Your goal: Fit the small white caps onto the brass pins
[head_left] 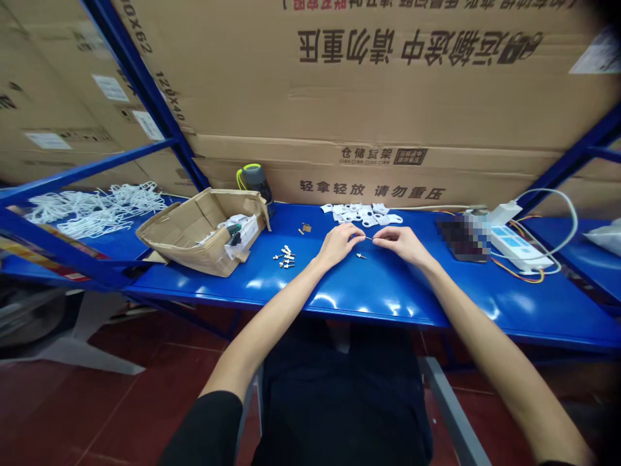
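Observation:
My left hand [338, 244] and my right hand [402, 244] meet over the blue table, both closed in a pinch. Between their fingertips runs a thin, pin-like piece [369, 238], too small to name more exactly. Just below it on the table lies a small metal part with a thin shaft [361, 256]. Several similar metal parts [286, 257] sit in a loose group left of my left hand. Behind my hands is a pile of white plastic pieces with round holes [361, 213].
An open cardboard box [194, 249] with small items stands on the left, a dark bottle [256, 181] behind it. At right are a white power strip [521, 246] with cables and a blurred dark object [463, 238]. White cords [104, 207] lie far left. Large cardboard [369, 116] walls the back.

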Demonstrator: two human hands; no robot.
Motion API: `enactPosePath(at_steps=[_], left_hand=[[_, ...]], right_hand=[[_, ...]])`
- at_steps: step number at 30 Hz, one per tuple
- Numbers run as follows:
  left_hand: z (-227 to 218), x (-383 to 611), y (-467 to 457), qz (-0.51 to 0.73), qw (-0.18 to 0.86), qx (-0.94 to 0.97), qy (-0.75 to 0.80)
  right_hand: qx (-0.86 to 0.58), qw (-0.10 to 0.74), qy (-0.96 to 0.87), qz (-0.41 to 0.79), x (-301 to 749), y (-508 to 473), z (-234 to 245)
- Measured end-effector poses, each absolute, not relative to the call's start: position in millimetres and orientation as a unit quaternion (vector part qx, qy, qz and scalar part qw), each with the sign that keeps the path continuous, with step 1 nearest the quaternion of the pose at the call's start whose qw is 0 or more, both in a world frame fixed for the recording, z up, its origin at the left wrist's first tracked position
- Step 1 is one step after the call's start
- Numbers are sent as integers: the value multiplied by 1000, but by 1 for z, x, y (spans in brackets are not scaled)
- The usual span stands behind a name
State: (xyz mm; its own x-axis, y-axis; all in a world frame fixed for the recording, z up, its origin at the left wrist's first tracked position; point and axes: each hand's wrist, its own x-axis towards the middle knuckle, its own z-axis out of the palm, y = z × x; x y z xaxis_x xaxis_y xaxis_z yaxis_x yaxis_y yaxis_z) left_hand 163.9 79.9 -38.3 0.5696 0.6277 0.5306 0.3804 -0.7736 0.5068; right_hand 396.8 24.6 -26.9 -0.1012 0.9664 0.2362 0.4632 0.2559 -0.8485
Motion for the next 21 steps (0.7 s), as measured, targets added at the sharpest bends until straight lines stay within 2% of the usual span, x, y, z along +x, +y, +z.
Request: enactPosePath(at_steps=[11,21], left_hand=[[-35,164,78,362,176,869,287],[-36,164,79,373,175,867,280]], right_hand=[[-529,398,-685,305,392,22,-26],[-518,455,-663,291,387,22,-27]])
